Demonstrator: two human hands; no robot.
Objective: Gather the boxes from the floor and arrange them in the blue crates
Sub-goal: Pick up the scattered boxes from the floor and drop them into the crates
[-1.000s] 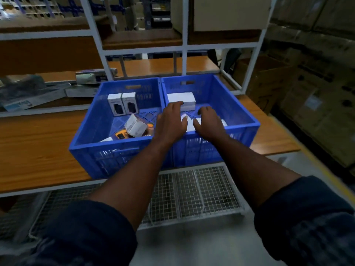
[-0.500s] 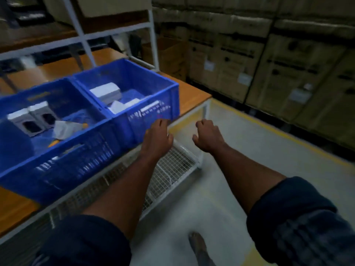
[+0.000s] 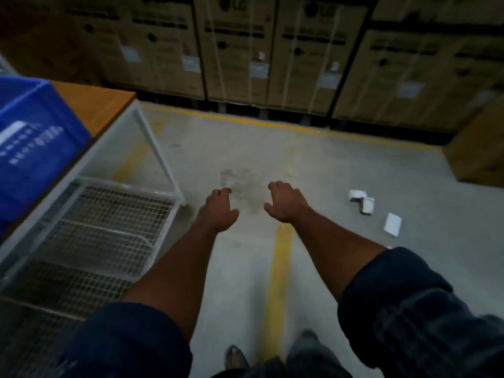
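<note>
Far left: blue slotted plastic crate (image 3: 35, 137) on the orange-brown wooden desk (image 3: 95, 102), only one corner in frame. White wire-mesh shelf (image 3: 103, 227) sits under the desk.

Centre: left hand (image 3: 218, 211) and right hand (image 3: 286, 204) are out front above the grey concrete floor (image 3: 313, 165), apart. Fingers loosely curled, holding nothing. Yellow painted floor line (image 3: 278, 268) runs between the forearms.

Right of the right hand: three small white cardboard boxes (image 3: 367, 205) on the floor. Two are touching and tipped against each other. The third lies flat just beside them, nearer the camera. All are well apart from the crate.

My read: small retail cartons, light, stiff enough to pinch, but corners would crush under a hard squeeze. Take each across two opposite narrow faces, thumb against fingers. The flat one likely needs an edge tipped up first. Contents unknown, so place them in, don't toss.
</note>
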